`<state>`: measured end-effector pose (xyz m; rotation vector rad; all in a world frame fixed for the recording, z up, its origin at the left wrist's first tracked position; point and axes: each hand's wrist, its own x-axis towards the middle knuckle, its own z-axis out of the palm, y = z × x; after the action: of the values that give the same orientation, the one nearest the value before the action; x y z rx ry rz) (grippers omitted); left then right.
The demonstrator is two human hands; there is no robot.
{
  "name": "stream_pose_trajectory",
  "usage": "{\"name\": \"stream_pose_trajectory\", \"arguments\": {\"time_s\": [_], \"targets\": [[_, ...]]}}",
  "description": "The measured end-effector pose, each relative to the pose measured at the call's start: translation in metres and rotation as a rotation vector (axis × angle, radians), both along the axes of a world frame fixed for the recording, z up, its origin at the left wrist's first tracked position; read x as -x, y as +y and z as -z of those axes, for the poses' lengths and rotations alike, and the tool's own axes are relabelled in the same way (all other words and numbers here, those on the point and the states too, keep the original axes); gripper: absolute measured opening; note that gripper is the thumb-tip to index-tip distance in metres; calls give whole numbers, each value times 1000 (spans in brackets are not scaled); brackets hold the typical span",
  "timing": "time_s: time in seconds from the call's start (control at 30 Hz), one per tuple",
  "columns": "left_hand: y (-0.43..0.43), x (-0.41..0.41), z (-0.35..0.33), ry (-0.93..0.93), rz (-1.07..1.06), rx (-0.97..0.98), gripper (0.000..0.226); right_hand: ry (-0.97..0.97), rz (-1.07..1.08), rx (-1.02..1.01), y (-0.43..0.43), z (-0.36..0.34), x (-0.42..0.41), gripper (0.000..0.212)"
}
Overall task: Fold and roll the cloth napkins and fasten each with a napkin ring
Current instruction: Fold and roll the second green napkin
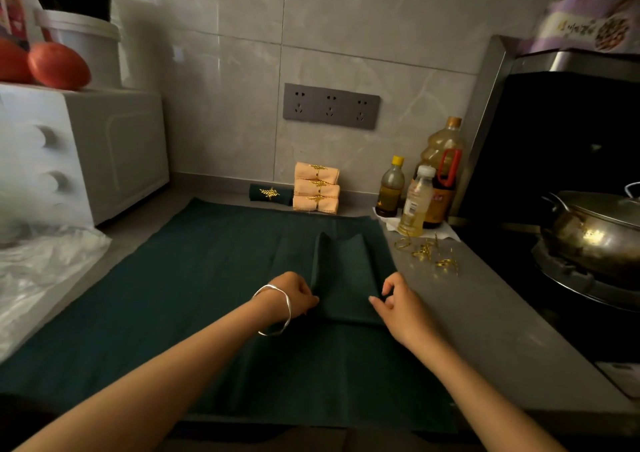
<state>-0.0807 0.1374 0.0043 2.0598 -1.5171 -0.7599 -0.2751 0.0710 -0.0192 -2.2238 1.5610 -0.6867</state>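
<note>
A dark green napkin (pixel 343 278), folded into a narrow strip, lies on a larger dark green cloth (pixel 173 295) spread over the counter. My left hand (pixel 296 292) pinches the strip's near left edge and my right hand (pixel 394 299) pinches its near right edge. Against the back wall stand three rolled peach napkins (pixel 317 188), stacked, each with a gold leaf ring. Beside them lies one rolled green napkin (pixel 272 194) with a gold ring. Several loose gold napkin rings (pixel 429 252) lie on the grey counter to the right of the cloth.
Oil and sauce bottles (pixel 420 191) stand at the back right. A stove with a steel pot (pixel 595 233) fills the right side. A white microwave (pixel 79 153) and crumpled clear plastic (pixel 41 271) sit at the left.
</note>
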Motion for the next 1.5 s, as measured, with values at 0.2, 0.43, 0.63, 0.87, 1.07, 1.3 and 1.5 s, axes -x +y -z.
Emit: {"name": "stream_pose_trajectory", "arguments": {"time_s": [0.2, 0.43, 0.63, 0.87, 1.07, 1.3, 1.5], "targets": [[14, 6, -4, -373, 257, 283, 62, 172, -281, 296, 12, -15, 18, 41], [8, 14, -1, -632, 470, 131, 66, 450, -444, 110, 13, -18, 30, 62], [4, 16, -9, -775, 492, 91, 55, 400, -456, 244, 13, -16, 27, 57], [47, 22, -19, -835, 589, 203, 56, 411, -562, 350, 23, -18, 49, 67], [64, 10, 2, -809, 709, 308, 64, 459, -627, 328, 32, -7, 55, 62], [42, -16, 12, -678, 706, 195, 95, 447, -614, 270, 28, -10, 52, 63], [35, -18, 13, -603, 540, 206, 57, 304, -578, 237, 21, -6, 51, 52]]}}
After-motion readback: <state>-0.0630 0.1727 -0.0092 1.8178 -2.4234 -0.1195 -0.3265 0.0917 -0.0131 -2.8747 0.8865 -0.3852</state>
